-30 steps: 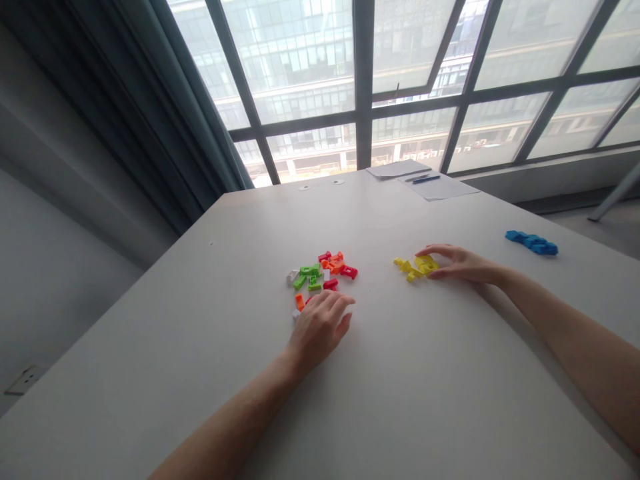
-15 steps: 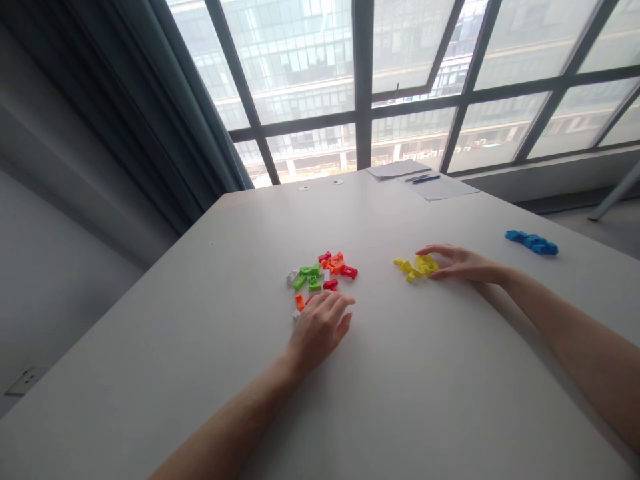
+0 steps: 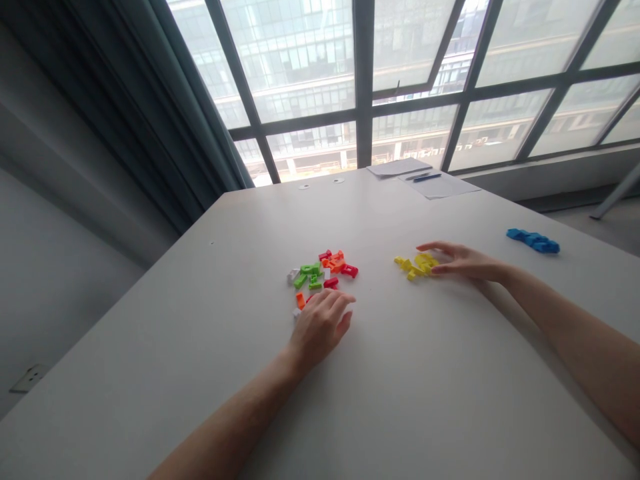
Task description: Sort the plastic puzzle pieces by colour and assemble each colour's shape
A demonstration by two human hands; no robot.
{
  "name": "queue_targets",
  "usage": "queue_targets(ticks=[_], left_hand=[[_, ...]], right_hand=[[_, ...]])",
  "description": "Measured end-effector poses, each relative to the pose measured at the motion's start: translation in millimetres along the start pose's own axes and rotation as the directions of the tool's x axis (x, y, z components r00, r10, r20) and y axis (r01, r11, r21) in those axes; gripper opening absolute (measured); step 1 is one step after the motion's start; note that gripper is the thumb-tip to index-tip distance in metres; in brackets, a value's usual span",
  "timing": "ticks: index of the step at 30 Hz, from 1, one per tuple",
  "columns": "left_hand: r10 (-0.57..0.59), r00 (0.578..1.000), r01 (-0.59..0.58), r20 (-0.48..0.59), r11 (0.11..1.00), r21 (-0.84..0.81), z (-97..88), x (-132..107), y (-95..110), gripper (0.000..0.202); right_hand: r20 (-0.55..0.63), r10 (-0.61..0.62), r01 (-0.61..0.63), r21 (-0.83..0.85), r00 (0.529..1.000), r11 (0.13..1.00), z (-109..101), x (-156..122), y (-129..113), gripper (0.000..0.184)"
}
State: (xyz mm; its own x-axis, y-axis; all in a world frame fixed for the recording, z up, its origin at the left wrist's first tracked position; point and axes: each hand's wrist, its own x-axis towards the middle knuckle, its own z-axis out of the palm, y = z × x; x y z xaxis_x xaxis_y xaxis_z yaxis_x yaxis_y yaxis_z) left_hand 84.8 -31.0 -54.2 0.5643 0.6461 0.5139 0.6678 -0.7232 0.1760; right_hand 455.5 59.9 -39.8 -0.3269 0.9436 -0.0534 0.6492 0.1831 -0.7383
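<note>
While the right hand [image 3: 455,261] curves, thumb and fingers apart, angular yellow pieces [image 3: 413,271] lie at its nine o'clock. The left hand [image 3: 321,323], thumb parted from fingers, overlaps jumbled red, orange, green and white plastic-looking blocks [image 3: 316,269] at its twelve o'clock. Knobbly blue pieces [image 3: 533,241] sit at the right hand's two o'clock on the smooth, pale table [image 3: 400,387].

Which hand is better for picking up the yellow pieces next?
Probably the right hand: it is open, right at the edge of the yellow plastic pieces. The left hand is farther away, by a red plastic piece.
</note>
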Motion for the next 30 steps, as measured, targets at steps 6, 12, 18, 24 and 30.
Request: queue_targets(ticks=[6, 12, 18, 24, 30], left_hand=[[-0.005, 1.0, 0.005, 0.002, 1.0, -0.005, 0.3, 0, 0, 0.018], [0.008, 1.0, -0.008, -0.002, 1.0, 0.005, 0.4, 0, 0, 0.018], [0.008, 1.0, -0.009, 0.002, 1.0, 0.005, -0.2, 1, 2, 0.018], [0.016, 1.0, -0.016, 0.0, 1.0, 0.007, -0.2, 1, 2, 0.018], [0.02, 1.0, -0.02, -0.003, 1.0, 0.016, -0.7, 2, 3, 0.018]], right_hand=[[-0.259, -0.279, 0.243, -0.162, 0.925, 0.956, 13, 10, -9, 0.04], [-0.338, -0.365, 0.169, -0.489, 0.868, 0.856, 34, 13, -24, 0.032], [-0.332, -0.35, 0.085, -0.608, 0.876, 0.789, 57, 10, -44, 0.026], [-0.301, -0.357, 0.077, -0.66, 0.884, 0.747, 76, 7, -63, 0.017], [-0.282, -0.368, 0.117, -0.632, 0.886, 0.766, 80, 6, -63, 0.013]])
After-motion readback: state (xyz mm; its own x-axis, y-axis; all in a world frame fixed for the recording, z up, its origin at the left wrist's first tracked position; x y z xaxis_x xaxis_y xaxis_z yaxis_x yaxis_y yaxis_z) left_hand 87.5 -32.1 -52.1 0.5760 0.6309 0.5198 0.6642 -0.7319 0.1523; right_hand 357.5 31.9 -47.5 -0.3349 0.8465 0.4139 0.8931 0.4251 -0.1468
